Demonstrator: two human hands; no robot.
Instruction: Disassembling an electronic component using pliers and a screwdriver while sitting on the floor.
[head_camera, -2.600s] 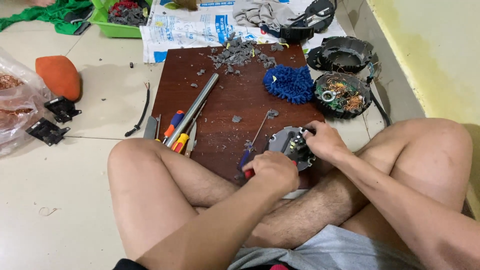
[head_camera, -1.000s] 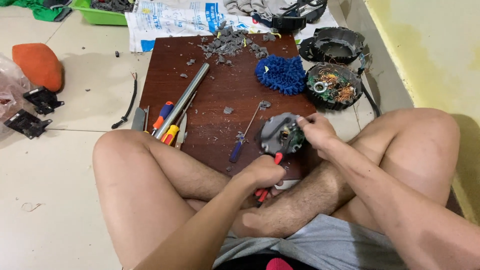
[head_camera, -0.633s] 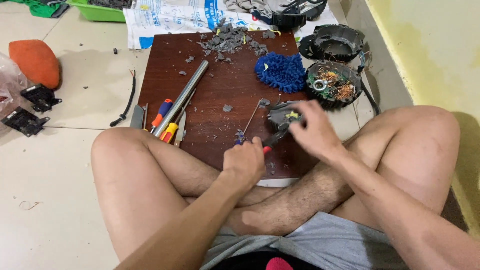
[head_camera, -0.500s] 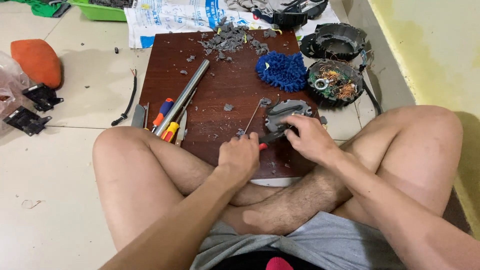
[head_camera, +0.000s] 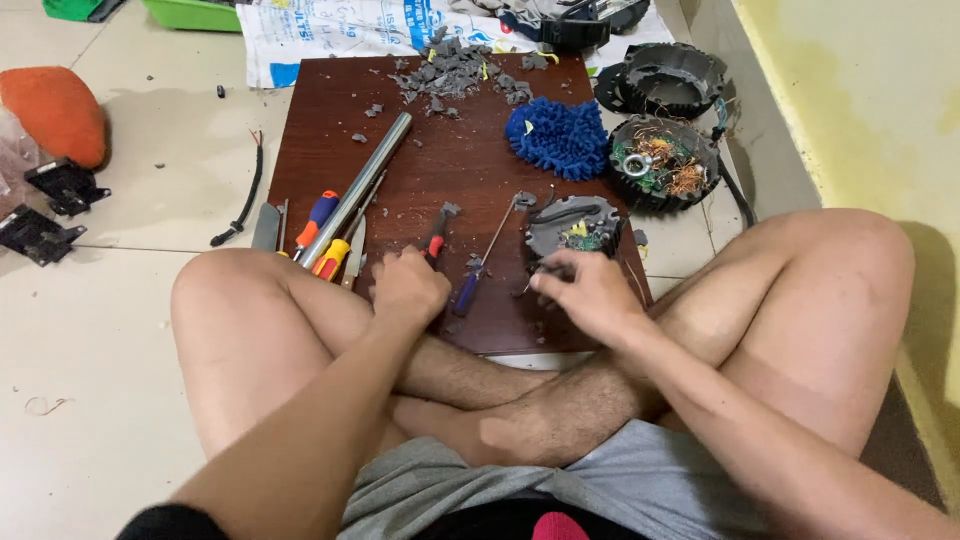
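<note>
I sit cross-legged at a dark brown wooden board (head_camera: 470, 130). My left hand (head_camera: 408, 288) rests curled on the board's near part, its fingers closed over the handle end of red-handled pliers (head_camera: 438, 232) that point away from me. My right hand (head_camera: 585, 292) grips the near edge of a round grey part (head_camera: 575, 222) with green and yellow bits inside. A blue-handled screwdriver (head_camera: 468, 288) lies between the two hands, its thin shaft pointing towards the grey part.
A metal tube (head_camera: 360, 185), knives and orange-handled screwdrivers (head_camera: 330, 258) lie at the board's left. Grey debris (head_camera: 450, 72) and a blue mop pad (head_camera: 555, 135) lie farther back. Two round black housings (head_camera: 662, 165) sit to the right beside a yellow wall. An orange cushion (head_camera: 55, 110) and black brackets (head_camera: 50, 205) lie left.
My left hand has moved left with the red-handled pliers, away from the grey part, and lowered them onto the board. My right hand stays at the grey part.
</note>
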